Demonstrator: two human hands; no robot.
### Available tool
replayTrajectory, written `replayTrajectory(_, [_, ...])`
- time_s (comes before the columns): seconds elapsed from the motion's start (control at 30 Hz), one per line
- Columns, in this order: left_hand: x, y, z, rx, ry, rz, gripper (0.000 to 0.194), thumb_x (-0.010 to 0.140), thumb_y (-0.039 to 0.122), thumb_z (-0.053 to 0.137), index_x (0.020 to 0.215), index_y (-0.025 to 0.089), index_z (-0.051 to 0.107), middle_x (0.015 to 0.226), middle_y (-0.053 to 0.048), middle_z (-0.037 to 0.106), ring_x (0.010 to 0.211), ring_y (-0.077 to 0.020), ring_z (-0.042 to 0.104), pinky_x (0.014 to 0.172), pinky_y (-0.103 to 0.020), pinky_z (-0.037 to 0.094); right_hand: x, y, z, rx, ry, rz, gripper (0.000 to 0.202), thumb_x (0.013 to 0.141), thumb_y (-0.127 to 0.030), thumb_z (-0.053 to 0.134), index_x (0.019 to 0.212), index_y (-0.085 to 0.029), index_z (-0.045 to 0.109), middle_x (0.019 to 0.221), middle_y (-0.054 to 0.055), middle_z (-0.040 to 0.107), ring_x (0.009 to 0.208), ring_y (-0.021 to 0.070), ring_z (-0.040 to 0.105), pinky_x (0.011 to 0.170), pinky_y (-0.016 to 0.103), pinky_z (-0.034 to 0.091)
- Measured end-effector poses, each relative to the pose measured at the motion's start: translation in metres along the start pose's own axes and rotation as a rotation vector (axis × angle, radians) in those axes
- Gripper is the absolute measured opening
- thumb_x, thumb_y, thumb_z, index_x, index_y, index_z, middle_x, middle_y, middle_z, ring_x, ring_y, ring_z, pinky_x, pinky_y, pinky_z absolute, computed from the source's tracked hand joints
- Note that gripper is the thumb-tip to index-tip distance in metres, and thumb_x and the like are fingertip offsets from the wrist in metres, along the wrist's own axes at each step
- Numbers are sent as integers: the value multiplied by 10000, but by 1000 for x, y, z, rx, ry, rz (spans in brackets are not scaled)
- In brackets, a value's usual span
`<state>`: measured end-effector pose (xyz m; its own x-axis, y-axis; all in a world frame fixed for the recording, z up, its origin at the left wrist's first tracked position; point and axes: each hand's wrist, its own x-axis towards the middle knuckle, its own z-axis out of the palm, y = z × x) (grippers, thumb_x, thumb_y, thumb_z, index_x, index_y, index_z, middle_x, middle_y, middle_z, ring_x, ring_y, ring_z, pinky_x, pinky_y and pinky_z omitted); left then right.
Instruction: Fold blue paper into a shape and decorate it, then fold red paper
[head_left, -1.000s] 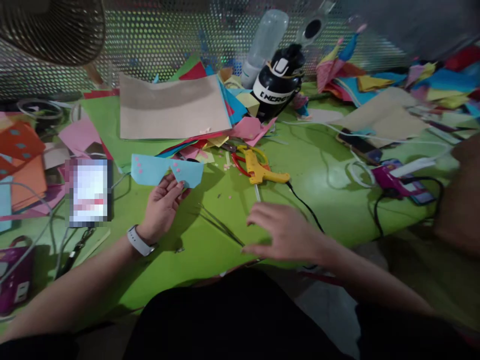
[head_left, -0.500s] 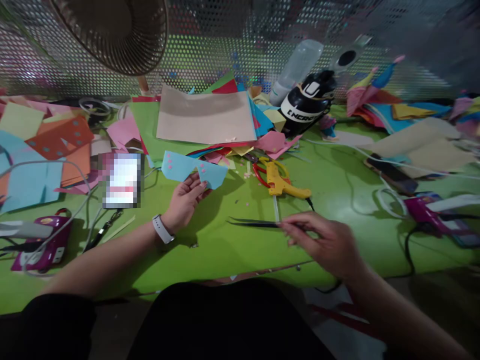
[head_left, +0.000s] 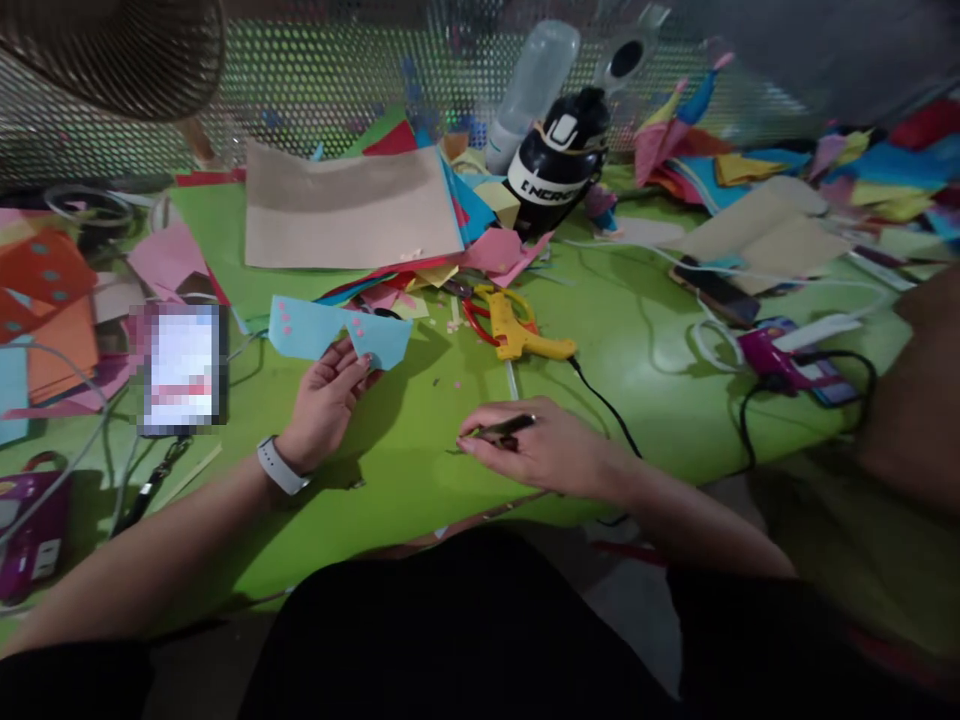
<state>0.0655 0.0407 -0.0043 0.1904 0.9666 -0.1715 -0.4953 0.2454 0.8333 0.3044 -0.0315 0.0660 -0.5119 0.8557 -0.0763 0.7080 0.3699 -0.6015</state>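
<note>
My left grip (head_left: pixel 324 395) is closed on the blue paper (head_left: pixel 304 333), thumb and fingers pinching its lower edge just right of the middle notch. The paper is held up left of centre over the tabletop (head_left: pixel 420 480); pink dots (head_left: pixel 286 318) show on both its halves. A pale watch (head_left: pixel 281 467) is on my left wrist. My right grip (head_left: pixel 544 450) is clamped on the tweezers (head_left: pixel 506 428), their tips pointing left, well apart from the paper. Whether those tips touch the tabletop I cannot tell. Just beyond my right grip lies the yellow glue gun (head_left: pixel 525 338), beside the scissors (head_left: pixel 469 318); its stick (head_left: pixel 511 378) points back toward me. The phone (head_left: pixel 184 370), screen pixelated, lies left of my left grip. The black bottle (head_left: pixel 551 170) stands behind the scissors, right of the stacked sheets (head_left: pixel 349 215).
</note>
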Motion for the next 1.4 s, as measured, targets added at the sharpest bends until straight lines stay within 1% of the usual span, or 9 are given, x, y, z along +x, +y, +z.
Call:
replayTrajectory(0.1, [1, 0, 1, 10, 1, -9, 291, 737, 196, 824, 1009, 218, 724, 1080, -21, 753, 975, -147, 701, 907, -293, 561, -9, 13, -10, 165, -74, 81, 252, 960, -382, 579, 1007, -197, 742, 690, -1, 727, 538, 105, 638, 523, 219, 436])
replayTrajectory(0.27, [0, 1, 2, 43, 7, -6, 295, 757, 207, 811, 1035, 226, 713, 1056, -19, 755, 973, -151, 708, 882, -276, 569, -18, 33, -18, 458, 104, 136, 429, 924, -428, 647, 1269, -174, 676, 893, 64, 781, 669, 147, 733, 608, 249, 573])
replayTrajectory(0.37, [1, 1, 2, 69, 1, 0, 290, 760, 221, 805, 1029, 227, 698, 1050, -20, 754, 980, -158, 710, 877, -277, 573, -16, 44, -17, 672, 134, 192, 425, 879, -442, 702, 1201, -165, 710, 899, 81, 781, 736, 183, 757, 534, 240, 587])
replayTrajectory(0.53, [2, 3, 5, 75, 18, -3, 284, 731, 207, 824, 985, 235, 700, 1019, -6, 756, 954, -146, 713, 856, -253, 577, -12, 58, -14, 890, 104, 245, 433, 876, -429, 712, 1212, -156, 700, 841, 66, 777, 484, 106, 678, 413, 192, 533])
replayTrajectory(0.73, [0, 4, 5, 64, 27, -18, 280, 741, 194, 817, 995, 232, 706, 1046, -13, 750, 968, -145, 711, 870, -250, 570, -21, 60, -9, 781, -5, 87, 390, 866, -389, 734, 1208, -201, 715, 953, 71, 775, 770, 148, 750, 663, 253, 630])
replayTrajectory(0.83, [0, 2, 4, 52, 26, -18, 287, 752, 199, 815, 1017, 231, 709, 1055, -19, 749, 987, -151, 708, 898, -269, 562, -22, 56, -3, 702, 132, 35, 340, 901, -413, 686, 1149, -188, 746, 810, 45, 760, 673, 132, 722, 610, 248, 615])
replayTrajectory(1.0, [0, 2, 4, 43, 13, -7, 296, 740, 205, 827, 1017, 227, 726, 1054, -16, 750, 952, -146, 709, 877, -267, 574, -14, 50, -3, 699, 472, 177, 317, 906, -387, 680, 1160, -206, 738, 751, 23, 765, 638, 141, 729, 627, 267, 622])
replayTrajectory(1.27, [0, 3, 4, 45, 29, -12, 256, 756, 182, 804, 993, 220, 715, 1060, -15, 746, 938, -125, 706, 882, -248, 558, -2, 76, -1, 866, 493, 191, 305, 803, -465, 776, 933, -189, 797, 752, 56, 769, 620, 158, 733, 446, 222, 538])
replayTrajectory(1.4, [0, 4, 5, 51, 37, -23, 250, 756, 179, 803, 988, 226, 723, 1038, -10, 747, 925, -119, 702, 863, -233, 561, -2, 80, -2, 803, 456, 184, 315, 779, -480, 795, 939, -209, 805, 789, 59, 784, 689, 176, 754, 485, 233, 572])
